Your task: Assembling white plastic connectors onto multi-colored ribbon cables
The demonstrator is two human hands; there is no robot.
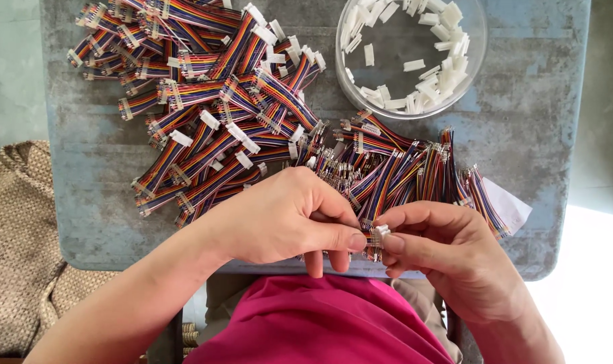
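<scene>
Pinching a small white connector (380, 232) between both hands' fingers (350, 241), you've a capped pile (205, 101) beyond them, an uncapped bundle (414, 172) just above.

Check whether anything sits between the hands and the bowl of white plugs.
Yes. A heap of loose striped wires lies on the table between both hands and the bowl. The left hand and right hand hold a small white plug.

Bare forearms, no sleeves; a magenta-pink garment (320, 323) over the lap, khaki cloth (421, 296) beside it.
</scene>
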